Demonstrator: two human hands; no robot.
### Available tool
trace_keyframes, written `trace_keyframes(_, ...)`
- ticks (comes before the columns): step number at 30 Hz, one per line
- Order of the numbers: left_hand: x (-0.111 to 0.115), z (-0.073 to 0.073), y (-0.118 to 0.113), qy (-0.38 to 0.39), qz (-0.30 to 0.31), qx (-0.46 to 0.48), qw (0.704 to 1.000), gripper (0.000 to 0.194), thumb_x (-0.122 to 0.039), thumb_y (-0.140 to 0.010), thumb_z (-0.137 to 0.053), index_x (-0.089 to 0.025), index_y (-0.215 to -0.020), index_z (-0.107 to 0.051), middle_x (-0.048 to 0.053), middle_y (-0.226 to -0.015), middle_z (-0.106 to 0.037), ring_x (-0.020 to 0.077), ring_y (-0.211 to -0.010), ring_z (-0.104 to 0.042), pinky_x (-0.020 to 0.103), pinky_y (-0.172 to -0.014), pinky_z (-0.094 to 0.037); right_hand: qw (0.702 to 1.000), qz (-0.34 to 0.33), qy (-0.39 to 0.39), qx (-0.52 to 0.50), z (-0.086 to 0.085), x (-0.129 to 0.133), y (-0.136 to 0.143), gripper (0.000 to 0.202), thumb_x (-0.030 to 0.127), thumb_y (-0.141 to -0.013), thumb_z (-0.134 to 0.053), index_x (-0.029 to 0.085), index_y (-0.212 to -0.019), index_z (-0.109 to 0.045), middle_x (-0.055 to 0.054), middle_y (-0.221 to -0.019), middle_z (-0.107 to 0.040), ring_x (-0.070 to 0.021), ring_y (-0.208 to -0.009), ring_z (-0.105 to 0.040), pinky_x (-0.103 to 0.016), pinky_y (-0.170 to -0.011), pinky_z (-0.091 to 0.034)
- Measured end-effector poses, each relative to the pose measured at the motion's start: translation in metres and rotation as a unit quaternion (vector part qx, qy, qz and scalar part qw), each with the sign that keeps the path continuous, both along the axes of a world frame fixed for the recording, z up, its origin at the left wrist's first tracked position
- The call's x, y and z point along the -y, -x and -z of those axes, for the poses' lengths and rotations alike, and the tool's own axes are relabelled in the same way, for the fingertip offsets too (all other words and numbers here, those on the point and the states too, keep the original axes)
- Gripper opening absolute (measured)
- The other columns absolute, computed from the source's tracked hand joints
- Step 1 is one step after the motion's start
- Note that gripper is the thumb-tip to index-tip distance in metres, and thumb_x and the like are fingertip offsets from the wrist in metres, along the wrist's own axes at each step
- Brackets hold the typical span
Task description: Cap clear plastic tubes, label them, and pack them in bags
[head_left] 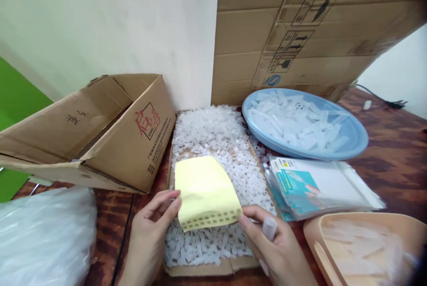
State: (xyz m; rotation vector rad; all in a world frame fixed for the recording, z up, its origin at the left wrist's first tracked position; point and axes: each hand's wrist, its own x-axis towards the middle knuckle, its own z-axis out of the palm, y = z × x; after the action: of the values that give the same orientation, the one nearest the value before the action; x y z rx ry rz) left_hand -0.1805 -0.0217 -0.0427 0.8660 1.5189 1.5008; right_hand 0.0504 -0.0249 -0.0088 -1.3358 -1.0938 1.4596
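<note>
A pale yellow sheet [207, 188] with rows of small round dark dots along its lower edge is held tilted over a shallow cardboard tray [200, 270]. My left hand [151, 228] pinches the sheet's left edge between thumb and fingers. At the lower right corner, my right hand [273, 241] pinches the same sheet. A small translucent plastic tube [269, 228] also sticks out between the right hand's fingers. Below the sheet, the tray holds many small white plastic pieces [247, 179], with clearer ring-like pieces [210, 126] at its far end. The sheet hides part of them.
An open cardboard box [160, 130] stands left, with a filled plastic bag [46, 237] before it. To the right are a blue basin [360, 141] of translucent pieces, stacked printed plastic packets [300, 188] and a peach-coloured bin [316, 250]. A large carton [247, 32] stands behind.
</note>
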Motion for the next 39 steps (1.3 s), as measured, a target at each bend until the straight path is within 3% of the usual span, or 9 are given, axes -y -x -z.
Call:
trace_keyframes(3,0.004,-0.002,0.0,-0.083,0.008,-0.225,0.971,0.019,-0.033,-0.087,-0.077,-0.02,-0.101,-0.08,0.01,-0.117,-0.068,0.0228,-0.105,-0.07,0.032,-0.087,-0.062,1.0,0.011,-0.009,0.005,0.001,0.0,-0.001,0.04,0.057,-0.085,-0.074,0.017,-0.089,-0.079,0.006,-0.046,-0.04,-0.0093,-0.039,-0.03,-0.021,-0.035,-0.019)
trace_keyframes(6,0.011,-0.012,-0.006,-0.218,0.042,-0.433,0.874,0.025,-0.012,-0.09,-0.07,-0.024,-0.112,-0.077,0.008,-0.121,-0.064,0.0226,-0.116,-0.062,0.037,-0.101,-0.055,0.998,0.028,-0.044,0.036,0.003,0.0,0.0,0.037,0.055,-0.085,-0.074,0.018,-0.083,-0.08,0.003,-0.046,-0.046,-0.0154,-0.047,-0.049,-0.022,-0.04,-0.037)
trace_keyframes(9,0.017,-0.02,-0.019,-0.313,0.171,-0.452,0.818,0.036,0.0,-0.089,-0.066,-0.018,-0.12,-0.072,0.008,-0.11,-0.068,0.0205,-0.108,-0.063,0.035,-0.098,-0.054,0.993,-0.019,-0.091,0.079,0.008,0.0,0.001,0.033,0.05,-0.09,-0.07,0.019,-0.085,-0.08,-0.002,-0.06,-0.065,-0.0208,-0.064,-0.066,-0.025,-0.057,-0.053)
trace_keyframes(11,0.02,-0.02,-0.028,-0.319,0.209,-0.417,0.825,0.035,0.001,-0.09,-0.065,-0.013,-0.121,-0.069,0.01,-0.107,-0.069,0.0196,-0.104,-0.064,0.032,-0.093,-0.056,0.983,-0.078,-0.13,0.107,0.011,0.002,0.002,0.028,0.044,-0.095,-0.065,0.02,-0.091,-0.08,-0.004,-0.075,-0.073,-0.0212,-0.071,-0.07,-0.025,-0.065,-0.056)
trace_keyframes(13,0.021,-0.018,-0.034,-0.303,0.207,-0.382,0.848,0.031,0.002,-0.091,-0.064,-0.012,-0.119,-0.069,0.01,-0.104,-0.069,0.0182,-0.1,-0.065,0.029,-0.089,-0.057,0.969,-0.117,-0.174,0.128,0.013,0.004,0.003,0.023,0.036,-0.098,-0.062,0.021,-0.096,-0.08,-0.004,-0.083,-0.076,-0.0206,-0.075,-0.072,-0.025,-0.069,-0.056)
trace_keyframes(19,0.022,-0.02,-0.037,-0.281,0.209,-0.329,0.877,0.029,0.004,-0.09,-0.066,-0.015,-0.112,-0.07,0.007,-0.096,-0.071,0.0171,-0.092,-0.067,0.028,-0.083,-0.058,0.938,-0.145,-0.273,0.159,0.01,0.007,0.01,0.022,0.021,-0.099,-0.057,0.024,-0.104,-0.077,-0.003,-0.083,-0.073,-0.0194,-0.075,-0.07,-0.026,-0.068,-0.056)
trace_keyframes(27,0.025,-0.027,-0.036,-0.269,0.217,-0.326,0.88,0.02,0.001,-0.092,-0.064,-0.016,-0.103,-0.068,0.007,-0.092,-0.071,0.0174,-0.089,-0.068,0.029,-0.081,-0.059,0.915,-0.166,-0.323,0.177,0.013,0.008,0.011,0.032,0.012,-0.099,-0.049,0.025,-0.111,-0.075,-0.004,-0.084,-0.073,-0.0188,-0.072,-0.07,-0.027,-0.062,-0.054)
trace_keyframes(32,0.027,-0.023,-0.036,-0.282,0.218,-0.362,0.862,0.019,0.002,-0.093,-0.061,-0.014,-0.103,-0.067,0.007,-0.094,-0.07,0.017,-0.091,-0.066,0.028,-0.083,-0.057,0.917,-0.159,-0.319,0.18,0.012,0.01,0.011,0.03,0.011,-0.099,-0.05,0.025,-0.11,-0.074,-0.003,-0.083,-0.072,-0.018,-0.072,-0.069,-0.027,-0.063,-0.053)
trace_keyframes(39,0.025,-0.025,-0.035,-0.288,0.214,-0.359,0.862,0.022,0.003,-0.091,-0.063,-0.013,-0.106,-0.067,0.008,-0.095,-0.07,0.0167,-0.092,-0.067,0.027,-0.084,-0.057,0.918,-0.169,-0.312,0.178,0.01,0.01,0.01,0.031,0.011,-0.099,-0.048,0.024,-0.109,-0.075,-0.003,-0.084,-0.072,-0.0183,-0.072,-0.068,-0.028,-0.062,-0.053)
